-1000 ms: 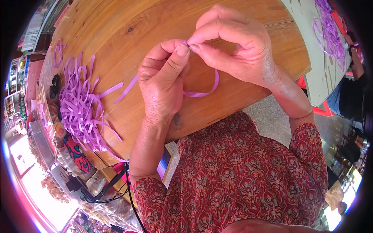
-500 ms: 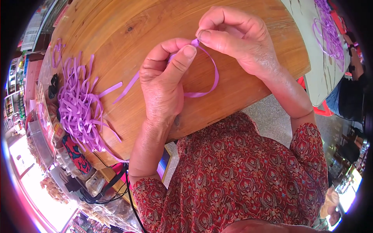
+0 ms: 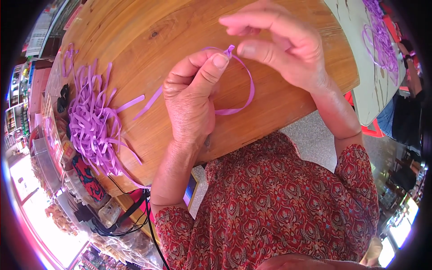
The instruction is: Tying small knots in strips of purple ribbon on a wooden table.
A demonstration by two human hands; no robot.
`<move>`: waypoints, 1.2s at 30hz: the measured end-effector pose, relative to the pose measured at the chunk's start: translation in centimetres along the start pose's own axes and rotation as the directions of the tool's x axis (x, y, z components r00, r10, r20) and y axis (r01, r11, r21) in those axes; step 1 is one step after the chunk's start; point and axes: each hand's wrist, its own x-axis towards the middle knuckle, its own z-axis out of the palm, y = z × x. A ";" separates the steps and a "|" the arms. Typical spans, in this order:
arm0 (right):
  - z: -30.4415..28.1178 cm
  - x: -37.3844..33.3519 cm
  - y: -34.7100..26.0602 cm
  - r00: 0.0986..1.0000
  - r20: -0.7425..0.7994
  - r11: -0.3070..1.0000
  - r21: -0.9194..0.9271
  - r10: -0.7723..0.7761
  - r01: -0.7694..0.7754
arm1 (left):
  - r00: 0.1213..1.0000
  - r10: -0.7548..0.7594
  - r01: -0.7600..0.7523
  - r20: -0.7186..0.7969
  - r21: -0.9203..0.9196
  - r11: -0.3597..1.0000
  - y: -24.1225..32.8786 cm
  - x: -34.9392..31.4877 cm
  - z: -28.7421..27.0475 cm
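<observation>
Between thumb and forefinger, my left hand [image 3: 191, 94] pinches a thin purple ribbon [image 3: 250, 92]. A small folded or knotted bit of it stands up above the thumb tip. From there the ribbon curves in a loop to the right and passes behind my hand, with a tail coming out on the left. Just right of the folded bit, my right hand [image 3: 283, 47] is open, its thumb and fingers apart and holding nothing. Its fingertips are close to the ribbon without gripping it.
A heap of loose purple ribbons [image 3: 94, 126] lies on the left of the wooden table [image 3: 279, 110]. Black cables [image 3: 146, 211] hang by the table's left edge. More purple ribbon [image 3: 380, 45] lies on a pale table [image 3: 366, 101] at the right, where another person's arm [image 3: 411, 74] shows.
My right thumb and fingers have let go of the ribbon and spread apart, drawing slightly to the right. My left hand keeps its pinch almost in place.
</observation>
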 end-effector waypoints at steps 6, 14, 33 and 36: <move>0.7 -0.6 3.1 0.901 0.174 0.818 -0.378 -0.397 0.433 | 0.998 0.006 -0.005 0.061 -0.011 1.000 -0.1 0.1 0.0; -1.4 2.3 6.5 0.324 0.346 0.100 -0.533 -0.880 0.840 | 0.990 0.138 -0.130 -0.010 0.289 0.948 0.3 0.4 0.1; 1.8 -0.9 3.7 0.939 0.301 0.935 -0.256 -0.165 0.247 | 0.985 0.167 -0.162 0.051 -0.091 0.983 1.6 -0.2 0.4; 4.2 -1.7 2.6 0.883 0.445 0.975 -0.083 -0.149 0.207 | 0.955 0.250 -0.217 0.157 -0.202 0.955 3.5 -1.5 1.7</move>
